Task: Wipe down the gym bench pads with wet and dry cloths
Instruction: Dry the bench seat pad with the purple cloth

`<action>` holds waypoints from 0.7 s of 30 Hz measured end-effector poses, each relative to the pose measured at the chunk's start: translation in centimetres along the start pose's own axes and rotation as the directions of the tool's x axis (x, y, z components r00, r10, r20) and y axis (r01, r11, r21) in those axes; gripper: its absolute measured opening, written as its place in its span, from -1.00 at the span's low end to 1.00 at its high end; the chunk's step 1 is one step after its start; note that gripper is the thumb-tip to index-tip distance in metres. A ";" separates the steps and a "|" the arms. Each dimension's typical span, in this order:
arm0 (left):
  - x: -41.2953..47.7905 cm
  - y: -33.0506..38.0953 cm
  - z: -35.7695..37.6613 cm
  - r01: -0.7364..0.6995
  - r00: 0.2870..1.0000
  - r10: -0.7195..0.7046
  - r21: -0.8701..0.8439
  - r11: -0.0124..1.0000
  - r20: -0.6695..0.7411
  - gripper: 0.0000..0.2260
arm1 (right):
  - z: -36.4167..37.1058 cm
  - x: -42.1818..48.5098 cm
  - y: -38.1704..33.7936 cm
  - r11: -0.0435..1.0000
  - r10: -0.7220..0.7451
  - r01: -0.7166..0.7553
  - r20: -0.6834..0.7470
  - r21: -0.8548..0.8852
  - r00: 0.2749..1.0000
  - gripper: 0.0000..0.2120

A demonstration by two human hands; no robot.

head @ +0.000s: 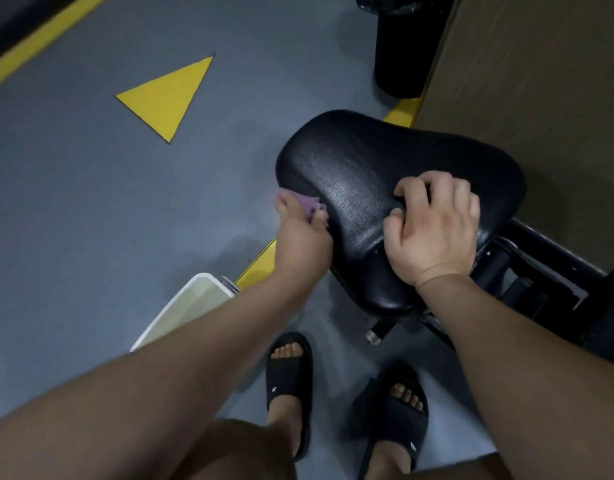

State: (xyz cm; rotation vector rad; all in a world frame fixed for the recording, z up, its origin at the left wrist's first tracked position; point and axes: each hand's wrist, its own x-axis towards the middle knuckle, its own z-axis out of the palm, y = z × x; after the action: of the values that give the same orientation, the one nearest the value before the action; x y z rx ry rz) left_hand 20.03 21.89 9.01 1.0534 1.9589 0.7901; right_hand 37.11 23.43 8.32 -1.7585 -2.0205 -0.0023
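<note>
A black cracked gym seat pad (385, 161) sits on a black metal frame at the right. My left hand (303, 242) grips a purple cloth (307, 202) and holds it against the pad's left edge. My right hand (437, 230) rests on the top of the pad near its narrow end, with the fingers curled under. No cloth shows between those fingers. A small pinkish sliver shows by the heel of that hand, and I cannot tell what it is.
A white bucket (180, 310) stands on the grey floor just left of my left forearm. My feet in black slides (288, 379) are below the pad. A black bin (402, 53) and a brown wall panel (527, 81) are behind. A yellow triangle (167, 95) marks the floor.
</note>
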 end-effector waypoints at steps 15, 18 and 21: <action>11.6 1.2 -5.0 -0.075 0.996 0.073 0.048 0.996 0.048 -0.54 | 0.4 0.3 0.2 1.000 -0.003 0.003 -0.008 0.028 1.000 -0.72; 10.9 0.3 -5.2 -0.047 0.999 0.049 -0.063 0.997 0.018 -0.59 | 0.4 0.3 0.2 1.000 -0.005 0.005 -0.011 0.031 1.000 -0.72; 8.8 -1.5 -4.9 -0.100 0.994 0.104 -0.112 0.989 0.032 -0.66 | 0.4 0.3 0.2 0.999 -0.006 0.006 -0.013 0.036 1.000 -0.73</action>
State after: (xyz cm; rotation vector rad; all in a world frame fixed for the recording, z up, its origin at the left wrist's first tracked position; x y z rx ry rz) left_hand 12.03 27.99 7.47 1.1014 1.8198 0.9164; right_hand 37.15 23.82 8.00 -1.7255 -2.0042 0.0206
